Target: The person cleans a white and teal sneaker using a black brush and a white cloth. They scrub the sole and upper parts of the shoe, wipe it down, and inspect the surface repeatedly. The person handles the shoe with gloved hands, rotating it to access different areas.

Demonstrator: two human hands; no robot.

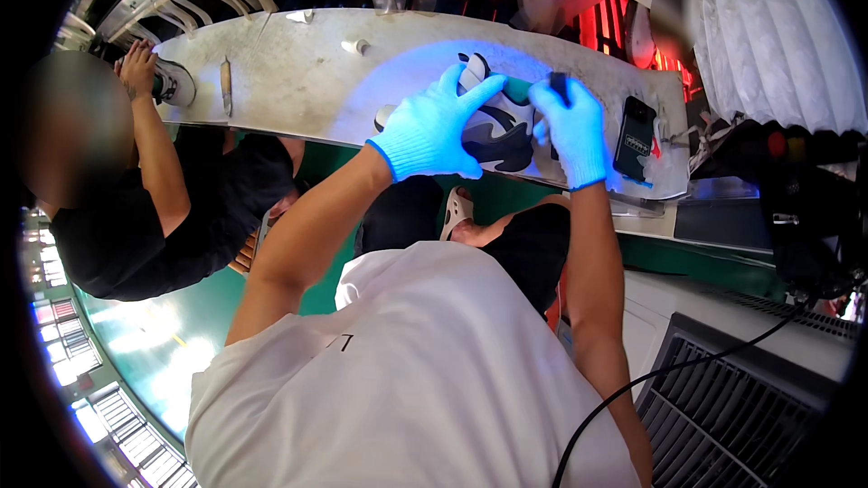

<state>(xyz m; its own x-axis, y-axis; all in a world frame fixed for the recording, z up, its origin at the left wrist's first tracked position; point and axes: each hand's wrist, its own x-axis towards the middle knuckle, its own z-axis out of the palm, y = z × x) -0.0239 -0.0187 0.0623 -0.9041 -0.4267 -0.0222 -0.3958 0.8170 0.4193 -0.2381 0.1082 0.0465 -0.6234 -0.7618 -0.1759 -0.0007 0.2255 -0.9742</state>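
Note:
A black and white sports shoe (499, 131) lies on the worn grey workbench (307, 81) under bluish light. My left hand (432, 126), in a pale blue glove, grips the shoe from the left side. My right hand (571, 126), gloved the same way, holds a small dark tool (558, 86) with a green part against the shoe's upper edge. Both forearms reach in from below over my white shirt.
A black phone (635, 137) lies on the bench just right of my right hand. At the far left a co-worker's hand (137, 68) rests on another shoe (172, 83). A grey vent grille (741, 407) and a black cable (669, 370) are at lower right.

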